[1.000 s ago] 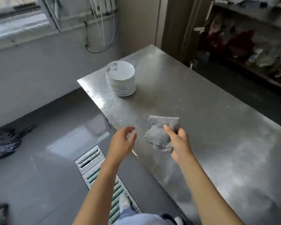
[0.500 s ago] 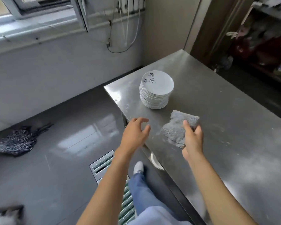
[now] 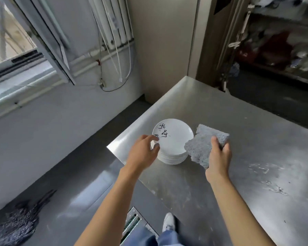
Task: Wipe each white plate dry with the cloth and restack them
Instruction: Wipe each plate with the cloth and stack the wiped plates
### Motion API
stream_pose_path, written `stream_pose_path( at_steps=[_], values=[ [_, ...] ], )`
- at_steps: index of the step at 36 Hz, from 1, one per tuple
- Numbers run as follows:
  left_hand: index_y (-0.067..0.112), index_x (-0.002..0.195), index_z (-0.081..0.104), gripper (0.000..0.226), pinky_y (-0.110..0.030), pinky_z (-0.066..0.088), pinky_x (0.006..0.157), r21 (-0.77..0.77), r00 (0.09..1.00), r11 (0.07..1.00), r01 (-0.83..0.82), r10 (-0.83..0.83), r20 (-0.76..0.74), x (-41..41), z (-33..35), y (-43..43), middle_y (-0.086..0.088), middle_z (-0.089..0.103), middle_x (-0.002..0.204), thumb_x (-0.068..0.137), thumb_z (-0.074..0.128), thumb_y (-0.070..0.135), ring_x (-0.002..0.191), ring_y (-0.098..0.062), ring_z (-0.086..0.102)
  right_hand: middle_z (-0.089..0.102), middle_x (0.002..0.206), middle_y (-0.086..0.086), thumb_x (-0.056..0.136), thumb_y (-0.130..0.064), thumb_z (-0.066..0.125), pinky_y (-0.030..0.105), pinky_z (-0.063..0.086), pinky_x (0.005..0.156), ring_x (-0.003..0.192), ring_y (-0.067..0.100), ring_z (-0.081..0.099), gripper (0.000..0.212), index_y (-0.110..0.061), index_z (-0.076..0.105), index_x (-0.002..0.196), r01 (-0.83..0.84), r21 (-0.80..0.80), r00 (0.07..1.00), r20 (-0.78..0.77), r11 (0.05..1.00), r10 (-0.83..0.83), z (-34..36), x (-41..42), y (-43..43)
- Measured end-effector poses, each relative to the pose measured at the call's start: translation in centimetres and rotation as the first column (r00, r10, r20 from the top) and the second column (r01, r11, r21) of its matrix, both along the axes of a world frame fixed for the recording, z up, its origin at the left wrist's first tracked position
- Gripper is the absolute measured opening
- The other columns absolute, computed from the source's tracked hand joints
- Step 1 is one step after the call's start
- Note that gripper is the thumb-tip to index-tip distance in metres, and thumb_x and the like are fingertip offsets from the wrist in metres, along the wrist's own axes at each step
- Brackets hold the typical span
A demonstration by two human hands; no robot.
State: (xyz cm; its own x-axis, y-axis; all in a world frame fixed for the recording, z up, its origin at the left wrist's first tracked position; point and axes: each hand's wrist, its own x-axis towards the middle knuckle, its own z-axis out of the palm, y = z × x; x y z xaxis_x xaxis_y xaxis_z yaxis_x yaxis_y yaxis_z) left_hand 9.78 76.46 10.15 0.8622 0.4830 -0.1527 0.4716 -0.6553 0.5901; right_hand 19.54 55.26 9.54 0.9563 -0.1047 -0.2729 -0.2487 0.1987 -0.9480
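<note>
1. This looks like the back room of a commercial kitchen, probably its dishwashing or prep area.
2. A large stainless steel worktable [image 3: 220, 174] with a scuffed, streaked top fills the right side.
3. A stack of white plates [image 3: 176, 139], all alike, the top one bearing black brush lettering, stands near the table's corner: restaurant crockery.
4. A metal floor drain grate [image 3: 132, 222] is set into the glossy grey floor [image 3: 69, 174], where a dark mop head [image 3: 16, 224] lies.
5. Exposed white pipes [image 3: 114, 23] and loose cables run down the plain wall beside an open window [image 3: 12, 41].
6. Cluttered storage shelves [image 3: 281, 50] fill a dim side room.
</note>
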Motion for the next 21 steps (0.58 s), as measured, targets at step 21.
stream_pose_path(
  at_steps=[21],
  values=[
    [0.028, 0.133, 0.069, 0.036, -0.031, 0.05, 0.101, -0.075, 0.856, 0.858, 0.508, -0.513, -0.065, 13.1, -4.2, 9.1, -0.001, 0.058, 0.141, 0.099, 0.058, 0.019, 0.118, -0.021, 0.063, 0.069, 0.098, -0.023, 0.101, -0.033, 0.053, 0.012, 0.049, 0.065, 0.092, -0.005, 0.063, 0.011, -0.036, 0.063, 0.102, 0.327, -0.331, 0.937, -0.012, 0.885, -0.35, -3.2, 0.7, 5.8]
  ],
)
